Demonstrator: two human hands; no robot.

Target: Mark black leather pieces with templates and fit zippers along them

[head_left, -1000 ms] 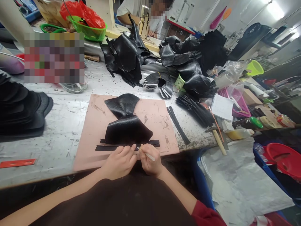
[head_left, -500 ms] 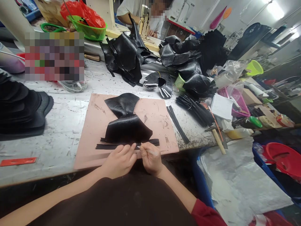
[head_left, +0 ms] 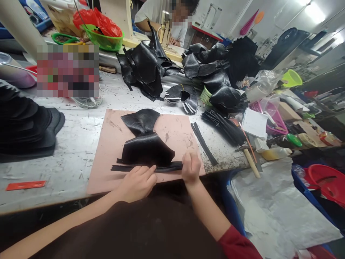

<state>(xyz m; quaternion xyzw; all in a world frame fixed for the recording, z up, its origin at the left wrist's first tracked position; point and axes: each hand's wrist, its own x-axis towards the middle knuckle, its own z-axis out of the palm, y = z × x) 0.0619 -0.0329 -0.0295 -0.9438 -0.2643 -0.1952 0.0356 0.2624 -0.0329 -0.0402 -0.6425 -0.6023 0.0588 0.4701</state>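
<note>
My left hand (head_left: 141,182) lies with its fingers stretched over a long black strip (head_left: 168,166) that looks like zipper tape, pressing near its middle. At the strip's right end my right hand (head_left: 191,168) is closed in a fist; what is inside the fingers is hidden. A glossy black leather piece (head_left: 147,147) lies against the strip's far side, with another strip end showing at its left. Beyond it a second black leather piece (head_left: 142,119) touches or overlaps it. All rest on a pinkish board (head_left: 104,158) at the table's front edge.
A pair of black strips (head_left: 204,143) lies right of the board, near a hammer (head_left: 251,163). Stacked black pieces (head_left: 24,126) and an orange-red strip (head_left: 25,185) are at left. Leather heaps (head_left: 147,68) stand behind. A person (head_left: 175,25) sits across at a sewing machine.
My right hand has moved right, from beside the left fingertips to the strip's right end. The thin pale pen-like tool it held no longer shows. My left hand stays on the strip.
</note>
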